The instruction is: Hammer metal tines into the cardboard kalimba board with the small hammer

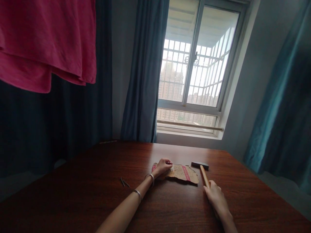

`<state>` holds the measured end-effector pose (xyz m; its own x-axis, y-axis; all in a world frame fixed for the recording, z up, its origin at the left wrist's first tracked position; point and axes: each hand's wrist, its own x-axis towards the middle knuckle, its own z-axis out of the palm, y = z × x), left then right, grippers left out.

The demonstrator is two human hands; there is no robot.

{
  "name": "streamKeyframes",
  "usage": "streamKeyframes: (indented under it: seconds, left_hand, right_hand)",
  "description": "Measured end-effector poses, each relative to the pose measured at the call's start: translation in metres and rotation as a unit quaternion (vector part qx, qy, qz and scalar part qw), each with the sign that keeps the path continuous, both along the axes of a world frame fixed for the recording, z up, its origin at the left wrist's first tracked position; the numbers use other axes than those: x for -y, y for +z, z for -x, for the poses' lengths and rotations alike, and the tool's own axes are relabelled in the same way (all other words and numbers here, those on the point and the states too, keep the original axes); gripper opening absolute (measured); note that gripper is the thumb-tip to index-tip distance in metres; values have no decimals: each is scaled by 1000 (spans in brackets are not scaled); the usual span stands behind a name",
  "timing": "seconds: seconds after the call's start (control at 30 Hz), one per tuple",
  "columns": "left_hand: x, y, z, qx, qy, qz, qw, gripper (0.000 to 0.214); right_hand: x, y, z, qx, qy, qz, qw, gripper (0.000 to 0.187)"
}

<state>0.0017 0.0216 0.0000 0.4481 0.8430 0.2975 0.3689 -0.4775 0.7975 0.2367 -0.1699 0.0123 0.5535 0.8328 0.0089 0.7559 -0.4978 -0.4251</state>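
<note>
A flat tan piece of card or leather [181, 173] with pink bands and rows of small dots lies on the dark wooden table [97, 194]. My left hand [162, 167] rests on its left end with fingers curled; what they pinch, if anything, is too small to make out. My right hand [216, 195] is wrapped round the wooden handle of a hammer [202, 170], whose dark head lies on the table just right of the piece. Two bangles sit on my left wrist.
Two thin nails [124, 182] lie on the table left of my left forearm. Behind the table are a barred window [194, 74], blue curtains [143, 81] on both sides, and a pink cloth [48, 42] hanging at upper left.
</note>
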Motion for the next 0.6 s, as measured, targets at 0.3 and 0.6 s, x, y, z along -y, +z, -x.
streamKeyframes:
  seconds: [0.3,0.6]
  left_hand:
    - [5,2,3,-1,5,9,1000,22]
    - [5,2,2,-1,3,13,1000,22]
  right_hand:
    - [2,5,6,112,-9,21,993,26]
    - [6,2,-1,186,-12,11,982,26]
